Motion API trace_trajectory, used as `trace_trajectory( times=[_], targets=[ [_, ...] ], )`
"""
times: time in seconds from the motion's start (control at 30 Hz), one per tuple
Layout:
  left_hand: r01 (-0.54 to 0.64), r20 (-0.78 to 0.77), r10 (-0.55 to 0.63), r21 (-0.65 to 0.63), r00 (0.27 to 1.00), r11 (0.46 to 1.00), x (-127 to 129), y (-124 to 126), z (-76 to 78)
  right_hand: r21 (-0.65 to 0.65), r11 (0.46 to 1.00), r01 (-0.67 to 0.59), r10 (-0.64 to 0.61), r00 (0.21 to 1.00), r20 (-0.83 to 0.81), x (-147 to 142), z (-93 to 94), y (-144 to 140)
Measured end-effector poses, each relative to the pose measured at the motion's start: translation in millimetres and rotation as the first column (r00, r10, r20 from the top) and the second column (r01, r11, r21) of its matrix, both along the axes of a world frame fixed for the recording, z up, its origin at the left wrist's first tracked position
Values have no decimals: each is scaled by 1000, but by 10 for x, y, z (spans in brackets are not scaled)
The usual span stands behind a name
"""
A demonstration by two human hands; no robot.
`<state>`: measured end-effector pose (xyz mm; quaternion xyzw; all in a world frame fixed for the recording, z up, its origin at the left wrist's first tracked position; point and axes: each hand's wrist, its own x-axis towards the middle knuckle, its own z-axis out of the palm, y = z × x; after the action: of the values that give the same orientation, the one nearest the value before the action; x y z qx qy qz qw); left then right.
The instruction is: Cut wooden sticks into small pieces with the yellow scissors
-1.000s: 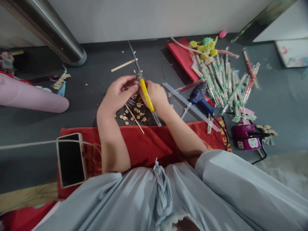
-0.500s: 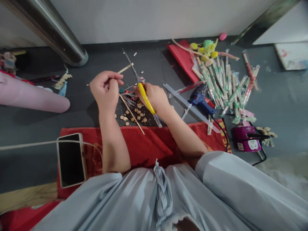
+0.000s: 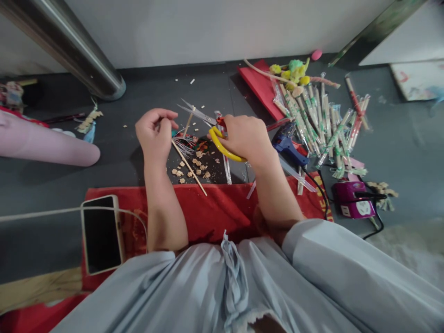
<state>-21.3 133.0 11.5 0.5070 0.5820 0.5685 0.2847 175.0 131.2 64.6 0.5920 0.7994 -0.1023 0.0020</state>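
Two blades of the scissors (image 3: pixel 204 121) stand open in a V, tips pointing left toward the thin wooden stick (image 3: pixel 188 124), which sits right at the blade opening; can't tell if metal touches wood. Right hand (image 3: pixel 247 137) is wrapped round the yellow handles, fingers through the loops, spread enough to keep the blades apart. Left hand (image 3: pixel 155 132) is curled nearly closed, thumb and fingertips pinching the stick's near end; stick runs up and right from it. Just below the hands, small cut wood bits (image 3: pixel 193 167) lie scattered on the dark floor (image 3: pixel 138 97), with a longer stick (image 3: pixel 189 167) lying diagonally through them and a bunch of thin coloured wires (image 3: pixel 185 141) just beside the left hand. Clear plastic strip (image 3: pixel 227 169) lies under the right hand, pointing toward the red cloth (image 3: pixel 215 208) that lies over the person's lap edge. Phone (image 3: pixel 101 233) with a white cable rests screen-up on the cloth's left end. Right of the right hand: blue glue gun (image 3: pixel 287 144), then a pile of wrapped sticks (image 3: pixel 322 122) in green-printed sleeves, a red folder (image 3: pixel 262 85) behind them, fuzzy pompoms (image 3: pixel 293 69) on top. Purple power strip (image 3: pixel 354 200) sits near the far right. Metal pole (image 3: pixel 69 46) stands upper left; pink roll (image 3: pixel 45 145) lies at the left edge.
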Motion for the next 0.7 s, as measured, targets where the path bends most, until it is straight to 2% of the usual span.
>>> trace_trajectory(
  times=[0.07,0.17,0.37,0.7],
  targets=[
    [-7,-120,4,-27,993,1000,22,-5,-2,0,1000,2,-2,1000,21,19,4,7],
    [54,-291,-82,-102,953,993,64,-23,3,-9,1000,-11,12,997,75,6,27,5],
    [85,-505,-144,-137,851,987,72,-31,5,-28,999,-41,45,990,134,-40,50,-23],
    [201,-549,-260,-166,794,965,52,-26,-29,-55,996,-71,77,990,122,-40,55,-51]
  ],
)
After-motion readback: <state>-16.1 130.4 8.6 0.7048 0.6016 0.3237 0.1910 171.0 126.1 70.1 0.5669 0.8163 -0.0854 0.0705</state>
